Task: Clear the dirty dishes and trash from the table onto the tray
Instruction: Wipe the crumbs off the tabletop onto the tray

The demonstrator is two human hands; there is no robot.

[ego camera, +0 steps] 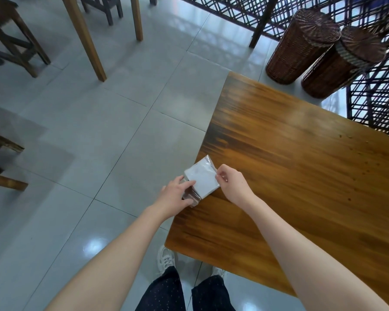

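Note:
A pack of white napkins (202, 177) in a clear plastic wrapper lies at the left edge of the brown wooden table (301, 167). My left hand (175, 195) grips the pack's near left end, thumb under the open wrapper and fingers on top. My right hand (230, 181) pinches the pack's right edge between thumb and fingertips. No tray or dishes show in the head view.
Small crumbs dot the table's far right part (355, 151). Two brown wicker baskets (305, 41) stand on the tiled floor beyond the table, beside a black lattice screen (375, 104). Wooden stools and table legs (88, 37) stand at the upper left. My feet are by the table's near corner.

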